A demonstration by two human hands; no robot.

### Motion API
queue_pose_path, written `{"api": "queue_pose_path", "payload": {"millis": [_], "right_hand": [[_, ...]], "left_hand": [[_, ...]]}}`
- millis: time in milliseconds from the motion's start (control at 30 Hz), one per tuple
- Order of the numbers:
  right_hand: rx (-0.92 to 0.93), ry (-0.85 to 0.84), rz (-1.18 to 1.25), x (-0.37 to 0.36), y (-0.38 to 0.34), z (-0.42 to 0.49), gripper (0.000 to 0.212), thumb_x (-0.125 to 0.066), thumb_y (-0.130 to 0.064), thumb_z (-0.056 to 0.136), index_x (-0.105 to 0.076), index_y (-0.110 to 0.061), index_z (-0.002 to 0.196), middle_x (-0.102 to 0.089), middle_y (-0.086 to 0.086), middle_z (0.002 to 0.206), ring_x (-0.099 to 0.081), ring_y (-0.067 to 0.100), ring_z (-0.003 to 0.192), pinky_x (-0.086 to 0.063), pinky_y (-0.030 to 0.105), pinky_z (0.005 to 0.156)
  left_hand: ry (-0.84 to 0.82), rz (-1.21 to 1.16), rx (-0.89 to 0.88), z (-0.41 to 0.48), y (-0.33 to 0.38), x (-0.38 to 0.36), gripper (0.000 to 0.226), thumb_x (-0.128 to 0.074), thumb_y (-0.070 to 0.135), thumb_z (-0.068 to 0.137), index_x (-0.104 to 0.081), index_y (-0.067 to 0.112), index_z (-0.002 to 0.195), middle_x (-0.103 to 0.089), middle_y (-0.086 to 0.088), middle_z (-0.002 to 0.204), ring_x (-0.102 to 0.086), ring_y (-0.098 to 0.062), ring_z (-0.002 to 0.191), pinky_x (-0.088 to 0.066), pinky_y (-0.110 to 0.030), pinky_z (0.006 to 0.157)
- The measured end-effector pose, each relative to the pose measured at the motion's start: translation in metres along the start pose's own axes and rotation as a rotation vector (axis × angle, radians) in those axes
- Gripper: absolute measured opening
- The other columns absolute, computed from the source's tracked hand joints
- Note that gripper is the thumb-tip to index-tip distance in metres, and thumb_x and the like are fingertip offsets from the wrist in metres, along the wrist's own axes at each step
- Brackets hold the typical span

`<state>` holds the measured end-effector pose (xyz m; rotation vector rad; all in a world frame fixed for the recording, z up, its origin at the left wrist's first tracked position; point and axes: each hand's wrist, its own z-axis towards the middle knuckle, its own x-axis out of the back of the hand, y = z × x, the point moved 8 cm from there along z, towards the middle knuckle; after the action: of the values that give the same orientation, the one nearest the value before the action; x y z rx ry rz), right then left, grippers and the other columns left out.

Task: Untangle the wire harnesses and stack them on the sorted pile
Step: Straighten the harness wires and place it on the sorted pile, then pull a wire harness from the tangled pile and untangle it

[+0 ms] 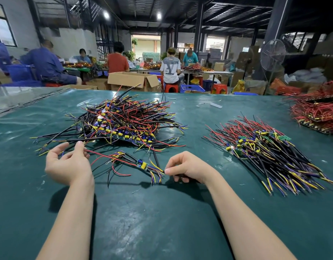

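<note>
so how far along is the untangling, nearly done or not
Partly done. Done: a sorted pile lies on the right of the green table, its wires roughly aligned. In hand: one harness is stretched between the left hand, at its red wire, and the right hand, which pinches its yellow and blue leads. Left: the tangled pile looks large, so plenty remains.

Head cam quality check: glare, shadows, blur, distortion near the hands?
Head view: ceiling lamps throw sheen on the green mat near the bottom edge; dark shadows under left hand and right hand; harness between them sharp; wide-angle stretch at the edges; background workers slightly soft.
</note>
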<state>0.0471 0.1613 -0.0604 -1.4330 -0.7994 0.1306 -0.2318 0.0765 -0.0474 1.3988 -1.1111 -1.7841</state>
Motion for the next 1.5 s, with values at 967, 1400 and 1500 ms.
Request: {"api": "queue_pose_path", "payload": {"millis": [967,1400,1500], "right_hand": [[-0.112,1.06,-0.58,0.12,-0.013,-0.043,0.025,-0.054,-0.021,0.089,-0.068,-0.004,0.077,-0.066,0.017,0.085,-0.057,0.036,0.087,-0.032,0.032,0.069],[-0.748,1.062,-1.032,0.198,0.03,-0.108,0.026,-0.047,-0.013,0.086,-0.062,-0.015,0.107,-0.063,0.008,0.114,-0.054,0.027,0.111,-0.028,0.036,0.096],[-0.57,1.067,-1.051,0.17,0.015,-0.088,0.026,-0.048,-0.019,0.087,-0.063,-0.016,0.109,-0.061,0.007,0.114,-0.054,0.027,0.109,-0.032,0.036,0.092]], "left_hand": [[-0.346,0.442,-0.015,-0.014,-0.017,-0.041,0.013,-0.057,0.01,0.081,-0.059,0.02,0.089,-0.062,-0.009,0.101,-0.057,-0.029,0.091,-0.045,-0.039,0.088],[-0.811,0.966,-0.135,-0.059,-0.028,-0.074,0.011,-0.056,0.019,0.083,-0.062,0.029,0.084,-0.06,0.0,0.089,-0.04,-0.029,0.115,-0.032,-0.035,0.09],[-0.865,1.093,-0.126,-0.062,-0.036,-0.073,0.012,-0.057,0.023,0.083,-0.061,0.031,0.09,-0.054,0.0,0.1,-0.03,-0.027,0.122,-0.029,-0.037,0.089]]}}
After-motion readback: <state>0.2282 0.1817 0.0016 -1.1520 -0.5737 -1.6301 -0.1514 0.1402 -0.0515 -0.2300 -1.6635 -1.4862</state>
